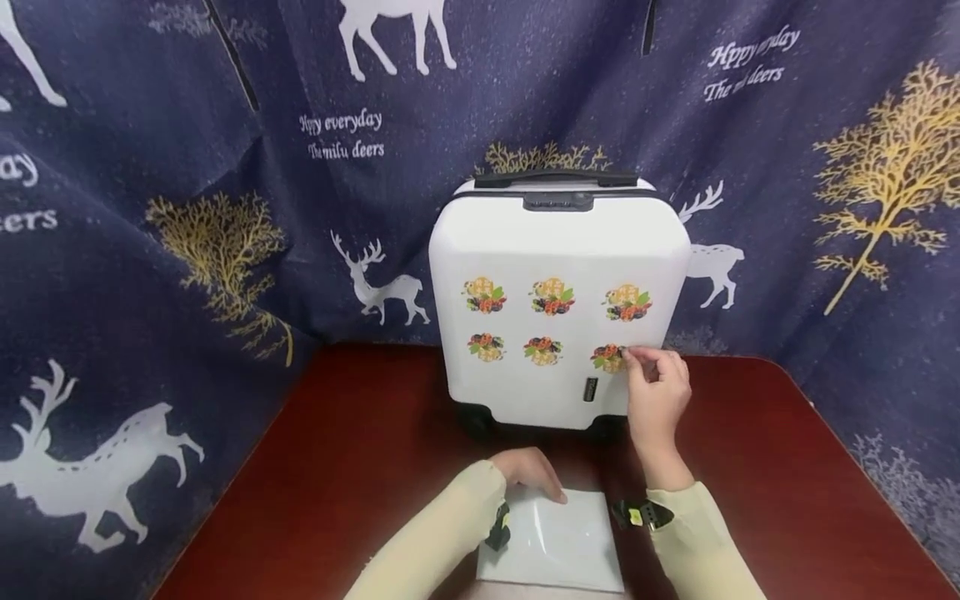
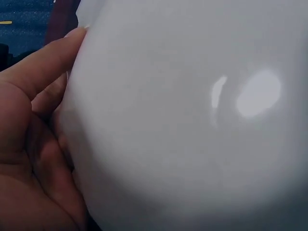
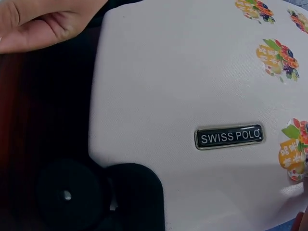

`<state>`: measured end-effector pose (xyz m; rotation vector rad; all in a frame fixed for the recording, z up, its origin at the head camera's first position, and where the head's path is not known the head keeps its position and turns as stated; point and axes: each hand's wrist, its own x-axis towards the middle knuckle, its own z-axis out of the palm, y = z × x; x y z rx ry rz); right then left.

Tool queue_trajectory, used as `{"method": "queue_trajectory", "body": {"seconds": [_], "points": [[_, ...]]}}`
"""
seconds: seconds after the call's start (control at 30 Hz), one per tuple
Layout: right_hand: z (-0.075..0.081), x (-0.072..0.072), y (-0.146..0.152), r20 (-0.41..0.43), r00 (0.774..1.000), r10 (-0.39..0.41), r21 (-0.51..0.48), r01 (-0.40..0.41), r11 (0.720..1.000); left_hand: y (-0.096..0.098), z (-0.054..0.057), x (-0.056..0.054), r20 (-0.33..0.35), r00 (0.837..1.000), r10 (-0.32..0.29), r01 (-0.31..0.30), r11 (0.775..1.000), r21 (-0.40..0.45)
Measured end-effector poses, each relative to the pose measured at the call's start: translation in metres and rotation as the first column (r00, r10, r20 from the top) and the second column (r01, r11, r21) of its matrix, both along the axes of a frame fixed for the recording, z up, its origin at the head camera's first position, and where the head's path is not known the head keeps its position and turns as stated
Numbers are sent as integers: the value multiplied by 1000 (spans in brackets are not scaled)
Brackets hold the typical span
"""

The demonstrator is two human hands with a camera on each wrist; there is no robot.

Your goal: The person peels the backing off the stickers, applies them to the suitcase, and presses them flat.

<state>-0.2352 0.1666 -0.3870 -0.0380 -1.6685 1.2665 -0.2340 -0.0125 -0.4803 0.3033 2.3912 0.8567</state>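
A white suitcase (image 1: 558, 229) stands upright, with two rows of fruit stickers on its front. My right hand (image 1: 660, 392) is at the lower right fruit sticker (image 1: 607, 358), thumb and forefinger pinching its right edge. In the right wrist view this sticker (image 3: 296, 151) is cut off by the frame and only a sliver of the fingers shows. My left hand (image 1: 528, 471) holds a glossy white sheet (image 1: 555, 542) by its edge in front of the suitcase. In the left wrist view the thumb and curled fingers (image 2: 43, 67) lie along the edge of the sheet.
The suitcase stands on a dark red table (image 1: 360, 442). Behind it hangs a dark blue curtain (image 1: 300, 75) with deer and trees. A black nameplate (image 3: 230, 136) sits below the lower stickers, and a black wheel (image 3: 70, 195) is at the suitcase's bottom corner.
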Motion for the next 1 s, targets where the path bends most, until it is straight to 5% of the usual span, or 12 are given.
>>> {"method": "queue_trajectory", "body": {"seconds": [0.23, 0.57, 0.67, 0.83, 1.0], "points": [[-14, 5, 7, 68, 997, 27, -52, -23, 998, 7, -12, 14, 2, 1000, 10, -10, 1000, 16], [-12, 12, 19, 156, 982, 102, -134, -82, 988, 3, -3, -1, -98, 986, -136, 133, 991, -36], [-18, 22, 25, 233, 962, 142, -144, -111, 983, 1, 0, -2, -191, 965, -180, 167, 983, -81], [-34, 41, 43, 396, 901, 177, -114, -143, 983, 2, 1, 0, -367, 905, -214, 152, 970, -191], [-44, 65, 69, 518, 838, 172, -75, -155, 985, 10, -10, 4, -515, 820, -250, 130, 957, -257]]}}
